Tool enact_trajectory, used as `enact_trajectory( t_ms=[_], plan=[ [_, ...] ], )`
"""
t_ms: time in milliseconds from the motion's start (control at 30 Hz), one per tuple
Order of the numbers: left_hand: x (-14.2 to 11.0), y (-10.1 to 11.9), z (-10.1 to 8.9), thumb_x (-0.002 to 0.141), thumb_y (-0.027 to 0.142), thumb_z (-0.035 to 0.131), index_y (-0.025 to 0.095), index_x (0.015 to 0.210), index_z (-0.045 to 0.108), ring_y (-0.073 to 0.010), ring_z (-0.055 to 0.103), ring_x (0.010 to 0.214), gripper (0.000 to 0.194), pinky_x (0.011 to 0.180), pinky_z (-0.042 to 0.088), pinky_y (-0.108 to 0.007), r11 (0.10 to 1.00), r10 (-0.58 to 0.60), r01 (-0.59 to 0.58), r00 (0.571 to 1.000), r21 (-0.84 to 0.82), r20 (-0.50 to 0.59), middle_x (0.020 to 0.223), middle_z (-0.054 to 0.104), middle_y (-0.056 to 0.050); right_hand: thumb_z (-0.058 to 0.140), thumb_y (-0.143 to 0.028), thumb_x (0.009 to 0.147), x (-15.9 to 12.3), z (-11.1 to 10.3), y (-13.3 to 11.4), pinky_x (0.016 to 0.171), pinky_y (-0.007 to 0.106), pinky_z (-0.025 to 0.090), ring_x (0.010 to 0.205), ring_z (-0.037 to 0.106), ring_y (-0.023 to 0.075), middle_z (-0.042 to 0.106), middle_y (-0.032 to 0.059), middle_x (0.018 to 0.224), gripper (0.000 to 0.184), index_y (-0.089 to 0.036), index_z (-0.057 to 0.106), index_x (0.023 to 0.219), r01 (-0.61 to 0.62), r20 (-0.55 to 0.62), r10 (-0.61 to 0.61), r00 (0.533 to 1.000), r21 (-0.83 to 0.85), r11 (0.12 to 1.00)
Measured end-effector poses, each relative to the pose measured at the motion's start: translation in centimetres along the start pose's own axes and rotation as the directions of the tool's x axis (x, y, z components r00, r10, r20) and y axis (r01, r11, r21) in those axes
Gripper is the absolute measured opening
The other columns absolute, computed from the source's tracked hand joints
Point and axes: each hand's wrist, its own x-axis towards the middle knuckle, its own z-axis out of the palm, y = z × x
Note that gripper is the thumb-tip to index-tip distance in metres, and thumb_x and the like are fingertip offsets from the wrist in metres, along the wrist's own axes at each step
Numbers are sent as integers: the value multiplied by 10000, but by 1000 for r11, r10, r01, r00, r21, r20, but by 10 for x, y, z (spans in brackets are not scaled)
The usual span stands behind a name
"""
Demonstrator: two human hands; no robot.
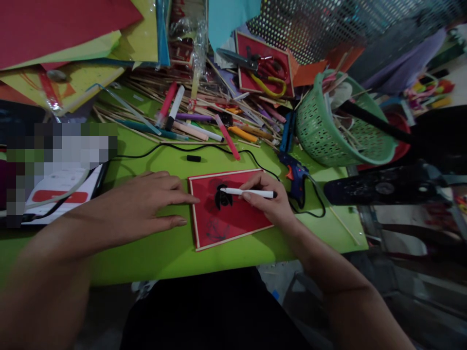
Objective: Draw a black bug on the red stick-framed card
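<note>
My right hand (263, 195) is closed around a white marker (251, 193), its tip at a black drawn figure (223, 198) on a red card (251, 214). Thin pale sticks frame the card's edges, and fainter dark lines show near its lower left. With fingers stretched out, my left hand (156, 199) touches the card's left edge with the index fingertip. A black marker cap (193, 158) lies on the green table (153, 262) behind the card.
A blue glue gun (297, 177) with its black cord lies right of the card. Behind are scattered markers (228, 137), wooden sticks, scissors (268, 73) and a green basket (321, 131). A phone-like screen (60, 194) lies at left, partly blurred out.
</note>
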Motion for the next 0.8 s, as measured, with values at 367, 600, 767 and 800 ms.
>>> enact_trajectory(
  t_ms=[367,600,767,800],
  plan=[
    [-1,-1,0,1107,580,642,443,1544,805,-275,731,1064,486,1097,561,-387,1000,0,-1,1000,-18,-19,1187,793,-69,944,-485,844,1,1,2,535,297,367,599,533,155,744,15,764,295,-236,796,902,-30,-78,33,996,32,999],
    [1,2,0,1101,531,652,420,1555,805,-281,730,1050,492,1047,563,-406,1000,-5,5,1000,0,-4,1183,789,-85,938,-422,803,1,1,-1,529,283,381,558,531,148,687,-16,668,251,-239,774,854,-51,-96,59,994,81,995],
    [0,0,1,1103,516,652,418,1555,805,-281,722,1035,487,1065,561,-428,1000,-2,2,1000,-2,-10,1175,785,-83,925,-451,809,1,1,0,532,280,397,562,533,149,688,-17,667,268,-243,766,864,-63,-99,69,993,69,996],
    [0,0,2,1101,528,654,421,1556,804,-283,721,1034,492,1073,560,-431,1000,-3,3,1000,-2,-16,1174,783,-82,929,-453,806,1,1,0,533,279,396,566,533,148,695,-14,675,274,-242,766,866,-60,-97,66,993,65,996]
  ],
)
